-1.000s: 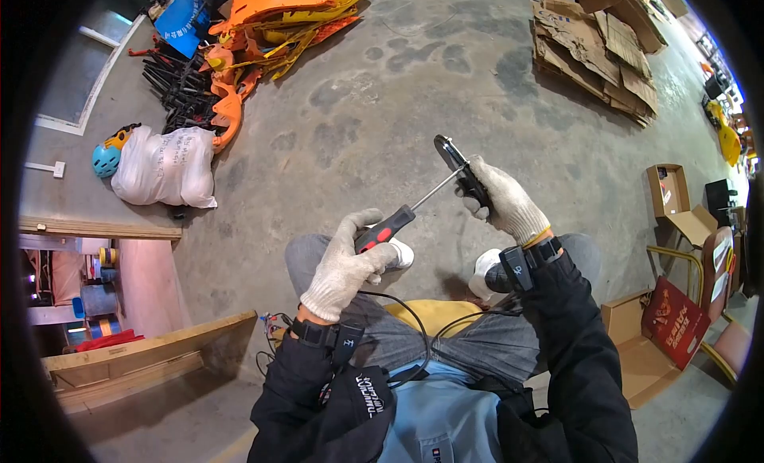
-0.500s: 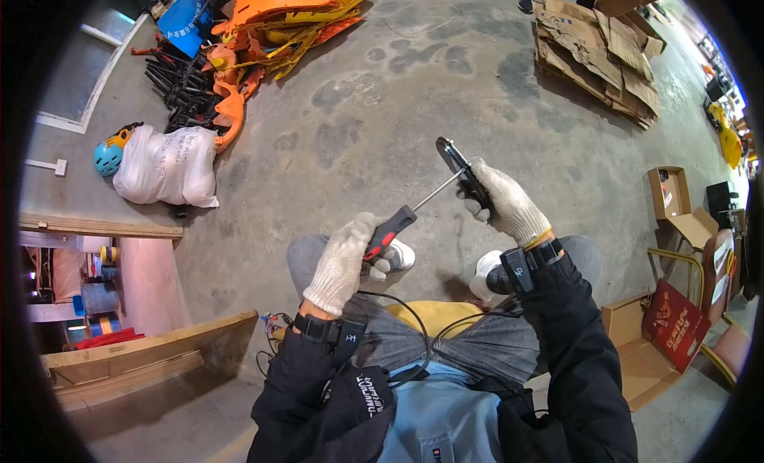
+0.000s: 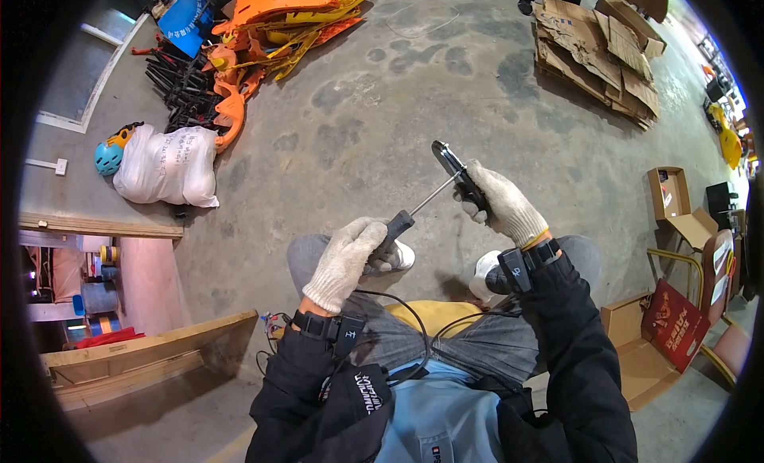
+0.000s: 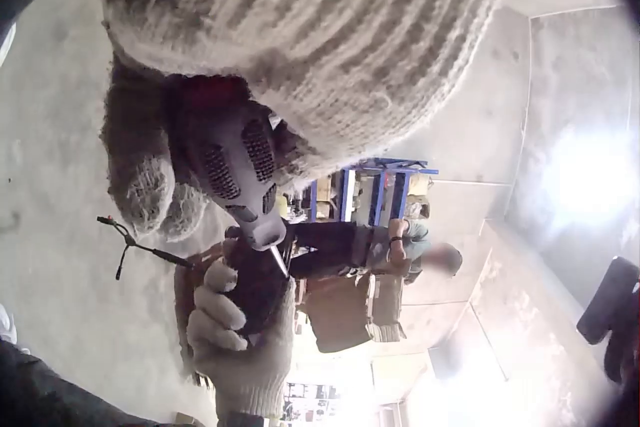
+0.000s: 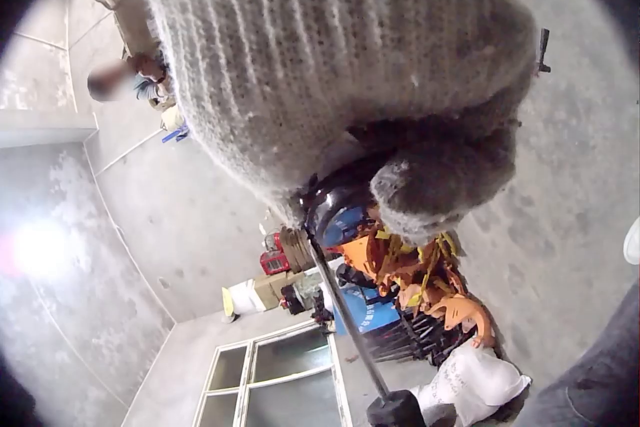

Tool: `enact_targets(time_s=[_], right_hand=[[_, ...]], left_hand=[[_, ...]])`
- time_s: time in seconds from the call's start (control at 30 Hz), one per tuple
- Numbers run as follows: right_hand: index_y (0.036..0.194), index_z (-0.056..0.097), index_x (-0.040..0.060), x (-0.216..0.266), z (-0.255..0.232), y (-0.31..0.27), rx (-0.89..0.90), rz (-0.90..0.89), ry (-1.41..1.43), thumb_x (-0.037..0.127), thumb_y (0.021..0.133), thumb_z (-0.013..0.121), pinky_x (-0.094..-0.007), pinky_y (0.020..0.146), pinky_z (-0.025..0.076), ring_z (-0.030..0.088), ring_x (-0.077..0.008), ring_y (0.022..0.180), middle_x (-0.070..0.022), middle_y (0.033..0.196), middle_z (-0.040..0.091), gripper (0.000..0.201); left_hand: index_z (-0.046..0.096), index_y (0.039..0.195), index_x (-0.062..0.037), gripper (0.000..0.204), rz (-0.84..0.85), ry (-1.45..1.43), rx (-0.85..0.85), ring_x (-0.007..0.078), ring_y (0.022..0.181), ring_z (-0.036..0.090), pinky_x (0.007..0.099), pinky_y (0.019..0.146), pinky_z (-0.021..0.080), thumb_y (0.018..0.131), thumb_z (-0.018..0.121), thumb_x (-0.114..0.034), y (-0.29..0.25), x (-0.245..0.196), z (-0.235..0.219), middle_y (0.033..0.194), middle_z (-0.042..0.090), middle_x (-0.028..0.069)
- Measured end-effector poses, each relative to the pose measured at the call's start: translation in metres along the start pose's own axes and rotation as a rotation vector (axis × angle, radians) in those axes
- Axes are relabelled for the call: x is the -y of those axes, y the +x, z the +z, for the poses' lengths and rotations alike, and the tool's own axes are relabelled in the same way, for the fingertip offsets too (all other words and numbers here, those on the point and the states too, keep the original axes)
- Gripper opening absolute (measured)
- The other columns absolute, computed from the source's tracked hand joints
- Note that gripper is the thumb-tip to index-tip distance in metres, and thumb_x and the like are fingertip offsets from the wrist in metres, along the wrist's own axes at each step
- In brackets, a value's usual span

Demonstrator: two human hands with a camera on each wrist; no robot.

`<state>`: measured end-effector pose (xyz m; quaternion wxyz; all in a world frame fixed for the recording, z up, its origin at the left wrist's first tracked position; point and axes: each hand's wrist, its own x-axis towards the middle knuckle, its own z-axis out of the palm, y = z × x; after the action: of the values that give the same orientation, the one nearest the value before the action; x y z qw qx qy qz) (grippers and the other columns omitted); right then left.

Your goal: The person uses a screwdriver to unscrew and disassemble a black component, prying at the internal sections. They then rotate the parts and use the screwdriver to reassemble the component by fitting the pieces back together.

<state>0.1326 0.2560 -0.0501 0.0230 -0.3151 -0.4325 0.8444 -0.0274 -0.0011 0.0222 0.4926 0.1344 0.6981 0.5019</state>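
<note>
My left hand (image 3: 346, 260), in a white knit glove, grips a screwdriver (image 3: 399, 224) by its black and red handle. Its thin metal shaft runs up and right toward the other hand. In the right hand (image 3: 507, 202), gloved alike, is a black part (image 3: 450, 162) with a rounded end and a shiny edge; cannot tell its kind. The screwdriver tip meets this part close to the right thumb. In the left wrist view, gloved fingers wrap the handle (image 4: 235, 162). The right wrist view shows the shaft (image 5: 350, 332) reaching the part, mostly hidden under the glove.
Flattened cardboard (image 3: 593, 61) lies at the far right, with a person's feet (image 3: 527, 3) beside it. Orange and yellow plastic panels (image 3: 278, 21), a white sack (image 3: 165, 167) and a blue helmet (image 3: 107, 159) are at left. Open boxes (image 3: 637, 359) stand at right; a cable (image 3: 414, 312) crosses the lap.
The left hand has turned about the handle, so its back now faces up and the red patches are hidden. Both hands stay nearly in place. A person's legs have appeared beside the cardboard.
</note>
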Motion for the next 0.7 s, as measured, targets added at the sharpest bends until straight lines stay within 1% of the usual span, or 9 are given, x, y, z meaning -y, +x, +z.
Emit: enact_targets(time_s=[0.07, 0.1, 0.17, 0.27, 0.4, 0.47, 0.5, 0.57, 0.7], right_hand=[[0.115, 0.061, 0.008, 0.003, 0.002, -0.002, 0.002, 0.009, -0.014, 0.047, 0.111, 0.056, -0.0219, 0.048, 0.046, 0.056, -0.0067, 0.062, -0.0051, 0.094, 0.069, 0.04], [0.115, 0.061, 0.0081, 0.004, 0.002, -0.003, 0.004, 0.019, -0.028, 0.047, 0.111, 0.056, -0.0218, 0.048, 0.046, 0.056, -0.0068, 0.062, -0.0049, 0.093, 0.069, 0.04], [0.114, 0.061, 0.0083, 0.0, 0.001, 0.0, -0.01, 0.006, -0.004, 0.048, 0.111, 0.056, -0.0216, 0.048, 0.046, 0.056, -0.0067, 0.062, -0.0047, 0.093, 0.069, 0.04], [0.114, 0.061, 0.0085, -0.001, 0.0, 0.0, -0.01, -0.012, 0.005, 0.049, 0.111, 0.055, -0.0215, 0.049, 0.046, 0.056, -0.0065, 0.063, -0.0045, 0.093, 0.068, 0.041], [0.112, 0.061, 0.0085, 0.001, 0.001, -0.001, -0.01, -0.019, -0.026, 0.049, 0.111, 0.055, -0.0221, 0.049, 0.045, 0.056, -0.0066, 0.063, -0.0046, 0.093, 0.068, 0.041], [0.112, 0.061, 0.0082, 0.001, 0.001, -0.001, 0.0, -0.014, -0.028, 0.05, 0.111, 0.054, -0.0222, 0.049, 0.045, 0.055, -0.0066, 0.063, -0.0046, 0.093, 0.068, 0.042], [0.112, 0.061, 0.0078, 0.001, 0.001, 0.0, 0.011, -0.009, -0.029, 0.05, 0.111, 0.054, -0.0224, 0.049, 0.045, 0.055, -0.0066, 0.062, -0.0046, 0.093, 0.067, 0.043], [0.112, 0.061, 0.0077, -0.002, 0.001, 0.0, 0.021, -0.021, -0.034, 0.05, 0.111, 0.054, -0.0223, 0.049, 0.045, 0.054, -0.0066, 0.062, -0.0046, 0.093, 0.067, 0.043], [0.113, 0.062, 0.0075, -0.001, 0.002, 0.0, 0.018, -0.024, -0.051, 0.05, 0.111, 0.053, -0.0222, 0.049, 0.044, 0.055, -0.0064, 0.062, -0.0046, 0.093, 0.068, 0.044]], left_hand=[[0.055, 0.141, 0.0054, 0.047, -0.079, -0.046, 0.012, 0.0146, 0.076, 0.067, 0.0292, 0.07, 0.056, 0.103, 0.064, -0.02, -0.002, -0.002, 0.001, 0.093, 0.069, 0.0095], [0.055, 0.141, 0.0054, 0.047, -0.079, -0.047, 0.013, 0.0146, 0.076, 0.067, 0.0292, 0.07, 0.056, 0.103, 0.064, -0.02, -0.004, -0.002, 0.002, 0.093, 0.069, 0.0095], [0.052, 0.141, 0.0059, 0.053, 0.039, 0.201, -0.006, 0.0137, 0.073, 0.065, 0.0283, 0.067, 0.053, 0.097, 0.068, -0.018, -0.007, 0.0, 0.005, 0.095, 0.07, 0.0107], [0.049, 0.142, 0.0067, 0.059, 0.064, 0.211, 0.023, 0.0129, 0.074, 0.064, 0.0274, 0.065, 0.049, 0.093, 0.071, -0.017, -0.01, -0.005, 0.007, 0.098, 0.069, 0.0119], [0.051, 0.141, 0.0084, 0.054, 0.111, 0.092, -0.011, 0.015, 0.08, 0.067, 0.0277, 0.067, 0.053, 0.097, 0.068, -0.018, -0.005, 0.003, 0.002, 0.102, 0.07, 0.0128], [0.053, 0.142, 0.0066, 0.047, -0.018, 0.032, 0.068, 0.0168, 0.086, 0.07, 0.0279, 0.071, 0.057, 0.102, 0.063, -0.018, -0.003, 0.004, -0.004, 0.104, 0.071, 0.0137], [0.053, 0.142, 0.0066, 0.047, -0.018, 0.031, 0.067, 0.0168, 0.086, 0.07, 0.0279, 0.071, 0.057, 0.102, 0.063, -0.018, -0.003, 0.003, -0.004, 0.104, 0.071, 0.0137], [0.055, 0.143, 0.0036, 0.043, -0.14, -0.017, 0.138, 0.0182, 0.089, 0.072, 0.0283, 0.074, 0.06, 0.106, 0.058, -0.019, -0.005, 0.002, -0.004, 0.108, 0.072, 0.0149], [0.056, 0.143, 0.0013, 0.044, -0.103, -0.034, 0.166, 0.015, 0.086, 0.07, 0.0268, 0.072, 0.057, 0.104, 0.062, -0.017, -0.008, 0.004, 0.003, 0.108, 0.071, 0.0124]])
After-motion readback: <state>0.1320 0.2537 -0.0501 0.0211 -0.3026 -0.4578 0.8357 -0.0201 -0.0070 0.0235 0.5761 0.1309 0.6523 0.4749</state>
